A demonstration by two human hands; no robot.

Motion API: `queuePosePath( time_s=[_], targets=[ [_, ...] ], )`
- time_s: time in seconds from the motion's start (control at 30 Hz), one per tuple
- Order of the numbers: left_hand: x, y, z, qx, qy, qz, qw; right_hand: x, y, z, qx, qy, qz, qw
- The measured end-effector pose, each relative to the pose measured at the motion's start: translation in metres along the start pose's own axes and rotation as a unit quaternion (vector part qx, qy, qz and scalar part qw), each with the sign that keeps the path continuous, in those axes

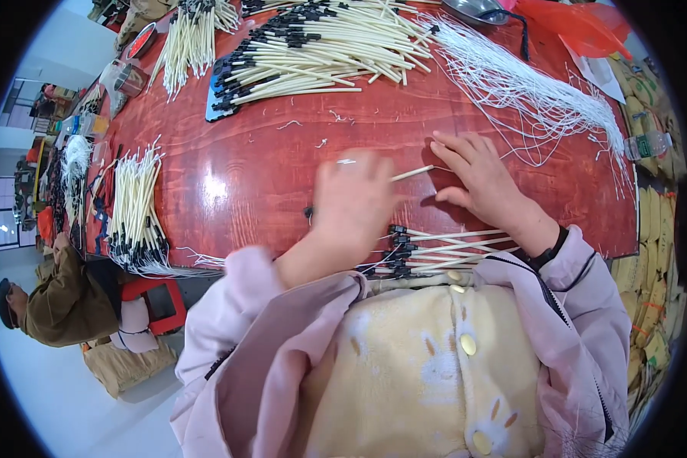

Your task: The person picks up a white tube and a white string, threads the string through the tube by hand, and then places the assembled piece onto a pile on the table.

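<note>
A thin cream-coloured stick (414, 174) lies partly under my left hand (353, 195), its bare end pointing toward my right hand. The left fingers are smeared by motion, so their grip cannot be made out. A small black piece (308, 212) shows at the left side of that hand. My right hand (477, 174) hovers just past the stick's tip, thumb and fingers apart, with nothing plainly held. Near the table's front edge, below my hands, several cream sticks (450, 248) with black fittings (398, 252) lie side by side.
The red table (229, 160) bears a big pile of sticks (328, 53) at the back, bundles left (135, 202) and back left (195, 38). White strings (519, 88) spread at back right near a metal bowl (477, 9). Another person (69, 298) sits at far left.
</note>
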State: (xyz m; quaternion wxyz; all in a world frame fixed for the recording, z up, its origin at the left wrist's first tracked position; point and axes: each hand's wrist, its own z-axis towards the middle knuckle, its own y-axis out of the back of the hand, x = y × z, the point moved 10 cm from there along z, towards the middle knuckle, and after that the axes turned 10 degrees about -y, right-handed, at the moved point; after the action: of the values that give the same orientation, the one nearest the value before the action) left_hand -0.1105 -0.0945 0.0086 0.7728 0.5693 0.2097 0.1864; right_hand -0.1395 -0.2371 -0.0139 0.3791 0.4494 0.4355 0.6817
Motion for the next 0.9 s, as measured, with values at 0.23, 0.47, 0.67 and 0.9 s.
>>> queuePosePath(
  time_s=[0.23,0.47,0.67,0.9],
  targets=[
    [0.076,0.010,-0.106,-0.011,0.223,-0.118,0.968,0.008,-0.012,0.025,-0.006,0.057,0.044,0.997],
    [0.075,-0.007,-0.108,-0.074,0.168,-0.098,0.978,0.026,-0.011,0.026,-0.058,0.094,-0.011,0.994],
    [0.081,0.004,-0.104,-0.046,0.232,-0.250,0.939,0.008,0.005,0.010,-0.081,0.068,0.005,0.994],
    [0.191,0.080,-0.186,-0.030,0.225,0.003,0.974,-0.031,0.061,-0.041,-0.064,-0.020,0.055,0.996]
  ],
)
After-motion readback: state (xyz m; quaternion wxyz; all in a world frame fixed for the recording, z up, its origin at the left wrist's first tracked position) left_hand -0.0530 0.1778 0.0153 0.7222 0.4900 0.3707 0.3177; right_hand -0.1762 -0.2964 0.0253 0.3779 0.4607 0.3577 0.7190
